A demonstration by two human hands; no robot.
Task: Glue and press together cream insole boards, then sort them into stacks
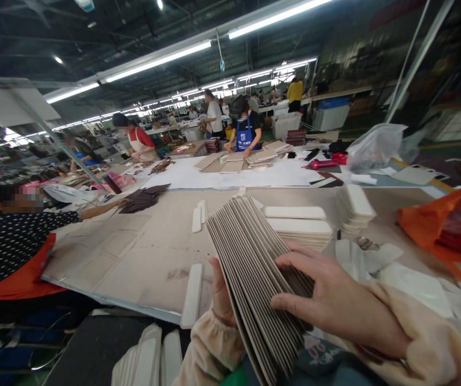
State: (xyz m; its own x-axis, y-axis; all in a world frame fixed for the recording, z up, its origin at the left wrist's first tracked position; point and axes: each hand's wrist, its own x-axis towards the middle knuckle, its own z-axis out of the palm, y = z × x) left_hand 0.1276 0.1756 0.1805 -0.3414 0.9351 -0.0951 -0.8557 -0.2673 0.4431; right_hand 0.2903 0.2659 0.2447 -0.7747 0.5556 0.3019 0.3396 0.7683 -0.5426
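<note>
A thick stack of thin grey-brown panels (254, 268) is held upright on edge, its layers fanned slightly, close to the camera. My left hand (222, 295) grips the stack from its left side, mostly hidden behind it. On the right side, my right hand (314, 292) holds the stack, thumb and fingers pressed on its edges. Behind the stack lies a pile of long white strips with rounded ends (300, 228). A single white strip (192, 295) rests at the table's near edge, left of my left hand.
More white strips (144, 359) lie at the lower left. Another strip pile (357, 206), metal scissors (367, 244), white scraps (415, 284) and an orange bag (447, 220) are on the right. A person at the left reaches toward dark sheets (145, 198). Others work beyond.
</note>
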